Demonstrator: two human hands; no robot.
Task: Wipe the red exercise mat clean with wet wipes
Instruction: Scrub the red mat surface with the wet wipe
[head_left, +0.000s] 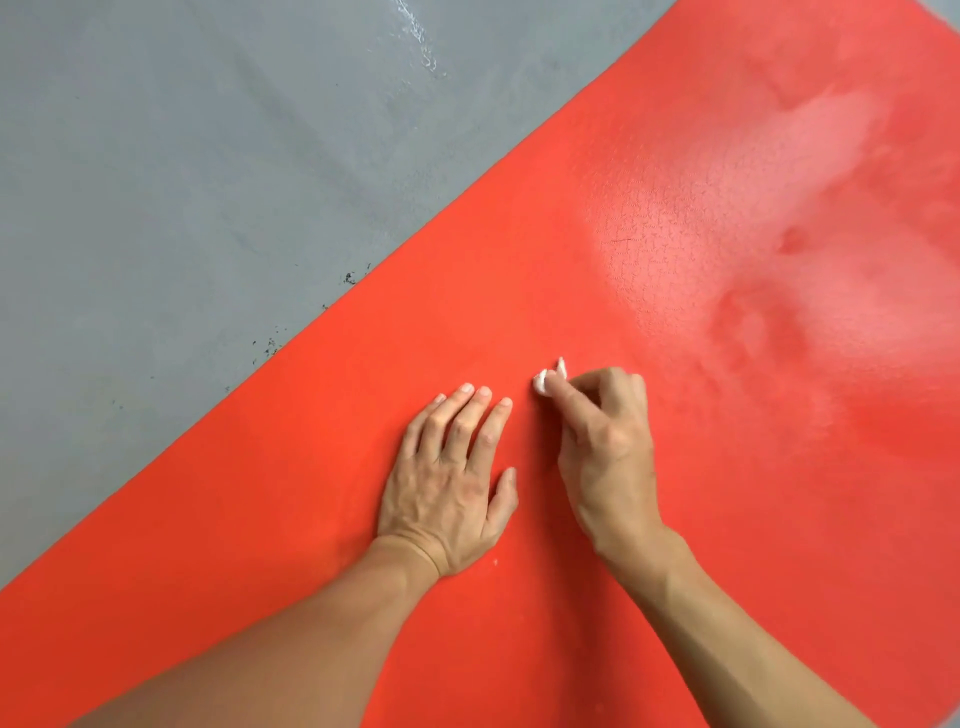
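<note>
The red exercise mat (675, 467) lies diagonally across the floor and fills most of the head view. My left hand (452, 483) rests flat on it, palm down, fingers slightly apart. Just to its right, my right hand (605, 447) pinches a small bunched white wet wipe (546, 382) against the mat; only a little of the wipe shows past the fingertips. A shiny, paler sheen covers the mat's upper right part.
Grey floor (182, 182) lies to the left of the mat's long edge. Small dark specks (270, 345) sit on the floor beside that edge, and a whitish scuff (421, 41) marks the floor near the top.
</note>
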